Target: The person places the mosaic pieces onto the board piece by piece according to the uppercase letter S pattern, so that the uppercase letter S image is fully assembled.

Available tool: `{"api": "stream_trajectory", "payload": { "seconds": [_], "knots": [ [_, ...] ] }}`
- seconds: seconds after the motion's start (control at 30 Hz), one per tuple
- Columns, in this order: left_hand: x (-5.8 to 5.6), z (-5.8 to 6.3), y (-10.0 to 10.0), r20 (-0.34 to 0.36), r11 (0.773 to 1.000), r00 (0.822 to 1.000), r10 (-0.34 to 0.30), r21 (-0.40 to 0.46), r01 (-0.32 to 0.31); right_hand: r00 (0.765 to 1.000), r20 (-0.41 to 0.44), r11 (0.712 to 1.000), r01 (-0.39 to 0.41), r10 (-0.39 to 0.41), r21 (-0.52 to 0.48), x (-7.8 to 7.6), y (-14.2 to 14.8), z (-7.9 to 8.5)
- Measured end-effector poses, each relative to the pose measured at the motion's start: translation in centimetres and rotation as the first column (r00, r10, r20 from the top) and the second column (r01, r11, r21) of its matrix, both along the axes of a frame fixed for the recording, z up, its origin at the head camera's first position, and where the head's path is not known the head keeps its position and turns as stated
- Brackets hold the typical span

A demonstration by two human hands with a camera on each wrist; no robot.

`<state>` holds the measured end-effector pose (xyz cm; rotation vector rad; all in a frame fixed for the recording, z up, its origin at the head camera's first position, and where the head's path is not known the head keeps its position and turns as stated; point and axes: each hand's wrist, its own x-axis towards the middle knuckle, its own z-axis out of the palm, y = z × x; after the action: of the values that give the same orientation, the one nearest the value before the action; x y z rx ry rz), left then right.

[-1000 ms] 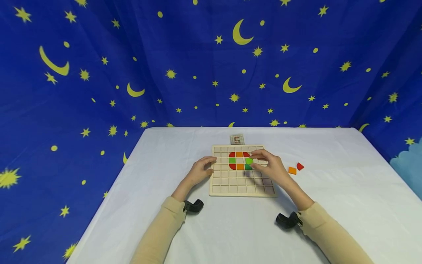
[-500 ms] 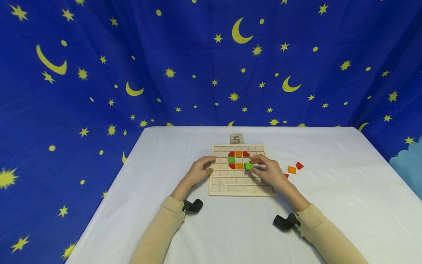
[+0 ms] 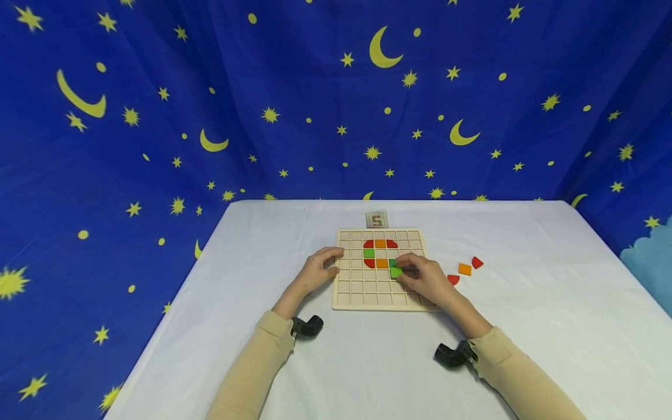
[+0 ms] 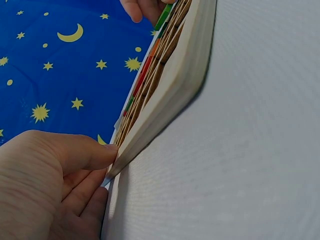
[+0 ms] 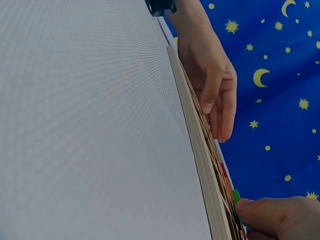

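Note:
A wooden grid board (image 3: 362, 301) lies on the table, with several red, orange and green tiles in its cells. Between thumb and fingers, my right hand (image 3: 429, 281) pinches a bright green square tile (image 3: 396, 273), low over the grid. Just beyond it a dark green tile (image 3: 392, 263) shows partly, covered by the fingers. My left hand (image 3: 317, 272) touches the board's left edge with thumb and fingertips spread along it; in the left wrist view the thumb (image 4: 95, 152) lies against the rim.
Two red rounded tiles, the nearer red tile (image 3: 453, 280) and the farther red tile (image 3: 476, 262), lie right of the board with an orange square tile (image 3: 464, 269). A small pattern card (image 3: 377, 220) with a reddish figure sits behind the board. A starry blue curtain (image 3: 315, 87) surrounds the table.
The bright green tile has come out of its cell in the right column and moved toward the person in my right hand, past the dark green tile. My left hand stays at the board's edge.

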<state>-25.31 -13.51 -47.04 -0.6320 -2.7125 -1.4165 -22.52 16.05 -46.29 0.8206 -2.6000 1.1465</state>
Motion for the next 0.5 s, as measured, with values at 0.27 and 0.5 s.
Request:
{"api": "stream_trajectory", "payload": {
  "seconds": [0.27, 0.5],
  "knots": [
    [0.02, 0.09, -0.03, 0.013, 1.0, 1.0, -0.004, -0.003, 0.005, 1.0, -0.015, 1.0, 0.001, -0.001, 0.016, 0.01, 0.03, -0.2],
    [0.16, 0.22, 0.0, 0.008, 1.0, 1.0, -0.004, -0.005, 0.004, 1.0, -0.018, 1.0, -0.008, 0.008, 0.009, 0.01, 0.04, -0.37]
  ]
}}
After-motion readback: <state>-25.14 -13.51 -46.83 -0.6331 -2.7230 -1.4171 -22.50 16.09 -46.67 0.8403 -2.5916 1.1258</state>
